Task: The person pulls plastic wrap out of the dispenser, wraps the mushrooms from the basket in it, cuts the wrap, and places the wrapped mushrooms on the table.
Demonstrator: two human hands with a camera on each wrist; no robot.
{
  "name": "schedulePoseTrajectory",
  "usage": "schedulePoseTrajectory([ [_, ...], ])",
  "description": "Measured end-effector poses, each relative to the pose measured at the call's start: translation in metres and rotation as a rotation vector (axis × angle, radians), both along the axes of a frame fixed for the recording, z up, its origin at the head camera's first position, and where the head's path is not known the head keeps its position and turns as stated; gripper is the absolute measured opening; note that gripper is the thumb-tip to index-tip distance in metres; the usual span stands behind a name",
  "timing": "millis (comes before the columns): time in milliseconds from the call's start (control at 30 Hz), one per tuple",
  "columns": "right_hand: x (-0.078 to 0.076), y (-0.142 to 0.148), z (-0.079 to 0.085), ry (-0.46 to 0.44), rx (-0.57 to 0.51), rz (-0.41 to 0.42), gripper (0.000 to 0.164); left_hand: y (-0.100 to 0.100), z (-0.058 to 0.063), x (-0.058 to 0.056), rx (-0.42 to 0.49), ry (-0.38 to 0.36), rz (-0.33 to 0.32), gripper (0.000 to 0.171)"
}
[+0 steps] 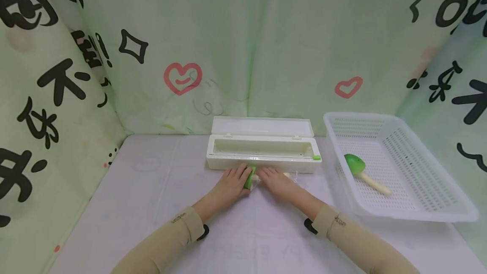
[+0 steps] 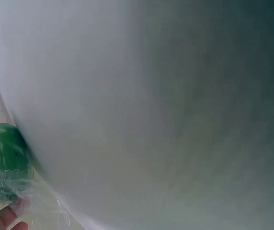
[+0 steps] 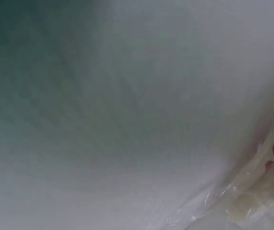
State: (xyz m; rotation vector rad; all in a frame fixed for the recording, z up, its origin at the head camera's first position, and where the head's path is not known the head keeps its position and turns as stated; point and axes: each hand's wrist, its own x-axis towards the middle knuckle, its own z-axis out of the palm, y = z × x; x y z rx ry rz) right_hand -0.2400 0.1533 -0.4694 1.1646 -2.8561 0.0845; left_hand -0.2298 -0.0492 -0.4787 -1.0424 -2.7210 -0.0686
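Between the two hands lies a green-headed spoon point(image 1: 249, 178) with a cream handle, wrapped in clear cling film. My left hand point(image 1: 230, 184) holds the green head, thumb on one side and fingers on the other. In the left wrist view, crinkled film point(image 2: 15, 184) covers that green head. My right hand point(image 1: 280, 186) grips the handle, whose pale end shows past the fingers. In the right wrist view, shiny film point(image 3: 209, 203) spreads around the cream handle point(image 3: 252, 203) beside the fingertips. Just behind the hands stands a long white cling film box point(image 1: 247, 164), its lid raised.
At the right stands a white perforated basket point(image 1: 430, 210). Inside it lies another spoon point(image 1: 367, 176) with a green head and cream handle. A small green tab point(image 1: 316, 157) sits on the box's right front edge. Printed curtains point(image 1: 289, 54) enclose the white table point(image 1: 160, 172) at back and sides.
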Motion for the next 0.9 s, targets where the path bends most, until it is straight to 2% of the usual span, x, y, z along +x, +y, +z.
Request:
schedulePoseTrajectory([
  [133, -0.003, 0.001, 0.001, -0.069, -0.024, -0.002, 0.033, 0.001, 0.001, -0.001, -0.047, 0.045, 0.009, 0.066],
  [500, -0.013, 0.004, -0.003, -0.114, -0.057, -0.011, 0.032, 0.004, 0.002, -0.006, -0.057, 0.014, 0.035, 0.065],
  [733, -0.013, 0.006, -0.003, -0.040, -0.087, 0.004, 0.029, 0.005, 0.007, -0.002, -0.053, -0.004, 0.050, 0.067],
  [900, -0.007, 0.011, 0.004, 0.009, -0.142, 0.022, 0.032, 0.007, 0.012, 0.000, -0.046, -0.001, 0.069, 0.065],
])
